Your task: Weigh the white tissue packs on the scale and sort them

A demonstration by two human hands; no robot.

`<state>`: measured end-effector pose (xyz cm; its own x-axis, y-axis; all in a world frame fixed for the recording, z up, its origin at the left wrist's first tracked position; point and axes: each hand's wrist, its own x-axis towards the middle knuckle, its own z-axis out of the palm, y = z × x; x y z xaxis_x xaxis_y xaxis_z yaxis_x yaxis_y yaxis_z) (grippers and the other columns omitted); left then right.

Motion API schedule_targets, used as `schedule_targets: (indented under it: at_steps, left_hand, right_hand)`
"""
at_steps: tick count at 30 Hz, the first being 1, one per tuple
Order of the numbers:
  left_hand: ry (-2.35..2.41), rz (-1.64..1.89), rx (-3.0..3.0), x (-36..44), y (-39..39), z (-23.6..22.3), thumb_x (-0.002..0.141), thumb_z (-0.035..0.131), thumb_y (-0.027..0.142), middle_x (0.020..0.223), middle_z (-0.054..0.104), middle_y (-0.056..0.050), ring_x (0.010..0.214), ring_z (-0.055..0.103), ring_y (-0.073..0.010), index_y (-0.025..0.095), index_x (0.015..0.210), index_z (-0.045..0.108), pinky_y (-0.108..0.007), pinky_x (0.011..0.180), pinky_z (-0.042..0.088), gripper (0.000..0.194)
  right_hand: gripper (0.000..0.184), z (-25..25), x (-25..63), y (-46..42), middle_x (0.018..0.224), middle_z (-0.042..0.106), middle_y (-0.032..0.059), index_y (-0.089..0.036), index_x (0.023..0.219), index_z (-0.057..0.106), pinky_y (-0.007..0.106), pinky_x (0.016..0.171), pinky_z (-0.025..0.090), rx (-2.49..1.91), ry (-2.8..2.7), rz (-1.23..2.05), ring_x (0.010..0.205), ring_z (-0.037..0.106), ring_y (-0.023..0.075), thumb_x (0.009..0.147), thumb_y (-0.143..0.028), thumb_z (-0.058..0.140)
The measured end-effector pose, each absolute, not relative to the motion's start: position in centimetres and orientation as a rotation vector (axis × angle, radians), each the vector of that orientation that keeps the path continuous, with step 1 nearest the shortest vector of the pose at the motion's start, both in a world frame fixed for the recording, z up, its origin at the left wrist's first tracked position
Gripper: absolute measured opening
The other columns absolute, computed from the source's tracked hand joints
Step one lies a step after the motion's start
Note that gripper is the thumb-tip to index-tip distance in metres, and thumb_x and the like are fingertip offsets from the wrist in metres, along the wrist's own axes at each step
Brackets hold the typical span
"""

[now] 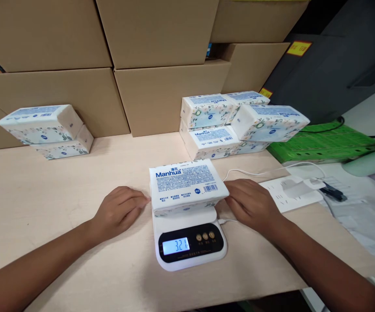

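Observation:
A soft pack of tissues [184,184], white with blue "Manhua" print, lies on a small white digital scale [190,262]. The scale's lit display [176,246] reads about 3.21. My left hand [121,212] is at the pack's left end, fingers closed together, fingertips against its edge. At the right end, my right hand [255,203] has its closed fingers against the pack, with some fingertips hidden behind its corner.
Two stacked tissue packs [44,125] stand at the back left, and several more [213,138] at the back right. Cardboard boxes [171,99] line the rear. A white power strip [291,190] with cables and a green crate [330,141] are on the right.

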<state>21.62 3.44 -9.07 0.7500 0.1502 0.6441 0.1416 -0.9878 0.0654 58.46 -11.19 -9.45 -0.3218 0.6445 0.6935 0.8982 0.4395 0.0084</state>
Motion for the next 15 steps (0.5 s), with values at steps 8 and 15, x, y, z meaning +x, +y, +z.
schedule_targets:
  at_steps: [8,15]
  left_hand:
    - [0.528,1.121,2.668,20.8,3.3,-9.5,0.107,0.063,0.023,0.122,0.080,-0.006,0.106,0.079,-0.0212,0.030,0.140,0.067,-0.037,0.088,0.067,0.034]
    - [0.996,1.147,1.859,23.4,-1.7,-10.0,0.118,0.029,0.054,0.181,0.038,-0.012,0.161,0.049,-0.0384,0.038,0.172,0.036,-0.067,0.121,0.056,0.058]
  right_hand:
    - [0.053,-10.2,58.4,-12.0,0.139,0.077,0.0109,-0.033,0.158,0.057,0.042,0.091,0.067,-1.325,-1.575,-0.130,0.107,0.082,0.0249,0.106,-0.031,0.067]
    - [0.059,-10.5,54.0,-12.6,0.177,0.049,0.0074,-0.045,0.167,0.042,0.062,0.125,0.052,-1.249,-1.020,0.619,0.162,0.051,0.0302,0.112,-0.063,0.048]
